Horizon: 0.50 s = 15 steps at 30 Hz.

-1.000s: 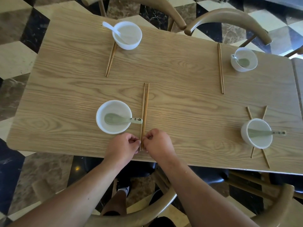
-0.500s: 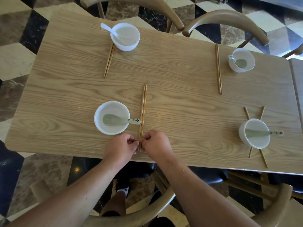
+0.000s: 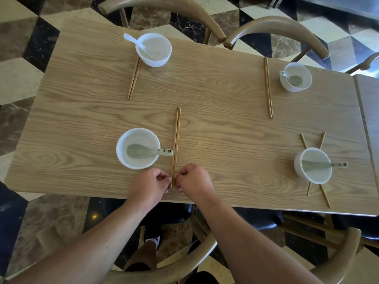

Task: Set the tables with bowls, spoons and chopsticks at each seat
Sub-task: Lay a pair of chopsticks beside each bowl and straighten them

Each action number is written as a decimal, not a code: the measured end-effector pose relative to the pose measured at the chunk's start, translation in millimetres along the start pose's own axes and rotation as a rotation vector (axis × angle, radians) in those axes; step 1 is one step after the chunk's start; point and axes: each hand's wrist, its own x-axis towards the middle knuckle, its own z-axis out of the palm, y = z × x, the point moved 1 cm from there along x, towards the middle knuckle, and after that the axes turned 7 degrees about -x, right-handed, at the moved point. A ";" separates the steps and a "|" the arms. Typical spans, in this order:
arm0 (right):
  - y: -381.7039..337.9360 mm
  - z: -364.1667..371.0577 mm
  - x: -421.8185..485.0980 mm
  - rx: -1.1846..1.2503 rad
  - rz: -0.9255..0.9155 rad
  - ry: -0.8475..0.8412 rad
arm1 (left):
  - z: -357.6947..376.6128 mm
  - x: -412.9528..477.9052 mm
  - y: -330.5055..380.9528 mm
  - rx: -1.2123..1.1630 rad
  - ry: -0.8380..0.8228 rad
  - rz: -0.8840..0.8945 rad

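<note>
The table (image 3: 225, 124) has much bare wood in its middle. At its near edge the chopsticks (image 3: 176, 144) lie close together, pointing away, just right of the bowl (image 3: 121, 140). The handle of the spoon (image 3: 143, 151) comes over the bowl's rim right up to them. The left hand (image 3: 148, 186) and right hand (image 3: 193, 181), fingers curled, pinch their near ends from both sides.

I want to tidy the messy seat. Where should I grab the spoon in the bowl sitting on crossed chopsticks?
Pinch the spoon by its handle, coming from the right. The scoop lies down inside the bowl, but the handle sticks out over the right rim with open space around it.
</note>
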 end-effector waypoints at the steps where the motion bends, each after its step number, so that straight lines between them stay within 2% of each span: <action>1: 0.4 -0.3 -0.7 0.008 0.002 -0.001 | -0.3 -0.2 -0.4 -0.009 0.003 0.000; 6: 6.7 -6.9 -14.4 0.050 -0.007 -0.001 | -1.7 -9.3 0.9 0.040 0.019 0.023; 10: 28.8 -30.4 -37.9 -0.010 -0.044 0.038 | 12.3 -39.1 11.5 0.190 0.062 0.179; 15: 77.7 -81.2 -68.5 0.023 -0.024 0.121 | 77.5 -73.5 48.8 0.261 -0.047 0.306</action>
